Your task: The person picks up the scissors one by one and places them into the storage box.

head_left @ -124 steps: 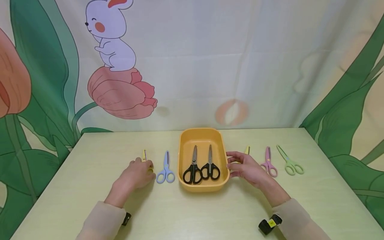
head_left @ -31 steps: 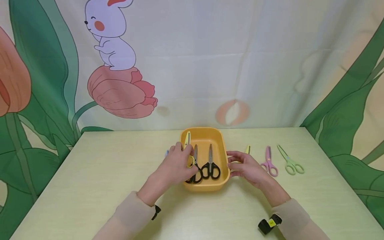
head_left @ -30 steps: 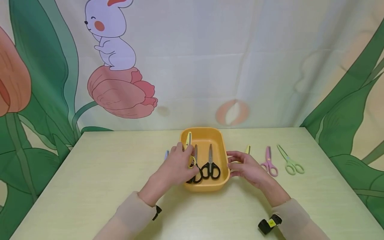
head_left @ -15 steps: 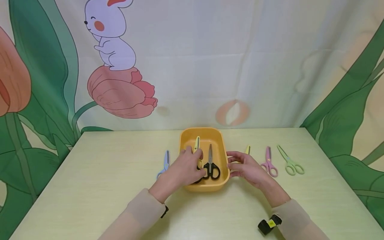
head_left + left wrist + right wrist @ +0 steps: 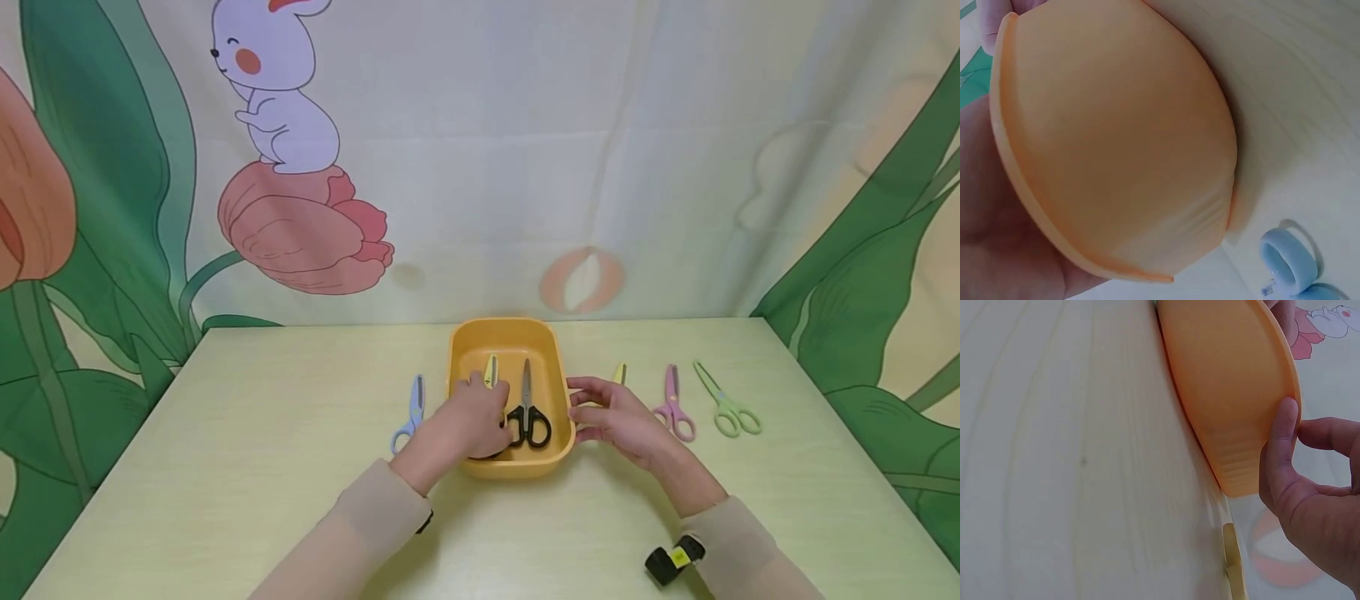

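Low inside the orange-yellow plastic tray [image 5: 510,472], the left hand [image 5: 474,417] holds a pair of yellow scissors [image 5: 491,372], blade pointing away; its handles are hidden behind the fingers. Beside it in the tray lies a pair of black-handled scissors [image 5: 528,417]. Another black pair is mostly covered by the left hand. The right hand [image 5: 611,417] grips the tray's right rim, and in the right wrist view its fingertips [image 5: 1284,419] sit on the wall and rim. The tray wall [image 5: 1116,137] fills most of the left wrist view.
Blue scissors [image 5: 409,413] lie left of the tray. To the right are a second yellow pair [image 5: 620,373] partly behind the right hand, pink scissors [image 5: 674,408] and green scissors [image 5: 727,410]. A printed curtain [image 5: 480,167] hangs behind the table [image 5: 225,467].
The left hand picked up the yellow scissors from the table's left, carried them right over the tray and lowered them into it. The right hand stays at the rim.
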`<state>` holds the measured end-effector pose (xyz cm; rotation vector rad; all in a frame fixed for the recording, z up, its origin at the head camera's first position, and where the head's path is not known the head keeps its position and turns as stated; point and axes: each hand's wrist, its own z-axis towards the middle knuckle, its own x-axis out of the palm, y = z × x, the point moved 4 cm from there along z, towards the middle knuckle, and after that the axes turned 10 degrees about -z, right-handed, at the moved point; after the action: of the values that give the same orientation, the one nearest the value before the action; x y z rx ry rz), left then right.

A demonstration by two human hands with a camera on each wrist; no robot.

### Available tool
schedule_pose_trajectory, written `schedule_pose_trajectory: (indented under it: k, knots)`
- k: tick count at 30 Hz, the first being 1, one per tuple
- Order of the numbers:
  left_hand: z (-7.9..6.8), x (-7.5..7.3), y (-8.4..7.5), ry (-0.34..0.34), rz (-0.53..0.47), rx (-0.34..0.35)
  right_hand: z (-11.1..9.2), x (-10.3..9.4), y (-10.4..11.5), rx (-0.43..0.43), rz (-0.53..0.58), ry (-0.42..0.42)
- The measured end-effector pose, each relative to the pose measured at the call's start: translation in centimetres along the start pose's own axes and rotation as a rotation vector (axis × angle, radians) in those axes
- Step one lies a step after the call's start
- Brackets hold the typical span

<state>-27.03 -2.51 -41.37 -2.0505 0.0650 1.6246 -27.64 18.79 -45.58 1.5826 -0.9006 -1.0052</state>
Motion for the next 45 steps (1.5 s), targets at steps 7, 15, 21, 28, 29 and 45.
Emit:
schedule_pose_trajectory:
  k: [7,15,21,28,29,45]
  knots:
    - [-0.1,0.7,-0.3,0.071,0.082,-0.062,-0.3,0.3,-0.2,-0.011,0.003,-0.004]
    - [-0.8,0.9,-0.4,0.053,0.147,-0.009,-0.5,0.6,-0.4,-0.021,0.004,-0.013]
    - [-1.2,0.2,-0.5,-0.012,0.078,0.05,-0.6,0.6,-0.3,-0.028,0.0,-0.013]
    - [-2.0,-0.9,-0.5,-0.093,0.009,0.138,-0.6,0.6,-0.4,-0.034,-0.002,-0.008]
    - [-2.2,-1.0,-0.5,-0.104,0.009,0.151,-0.5,0.6,-0.4,-0.035,-0.001,-0.007]
    - [-3.9,-2.9,3.5,-0.344,-0.131,0.165,-0.5,0.6,-0.2,-0.014,0.005,-0.018]
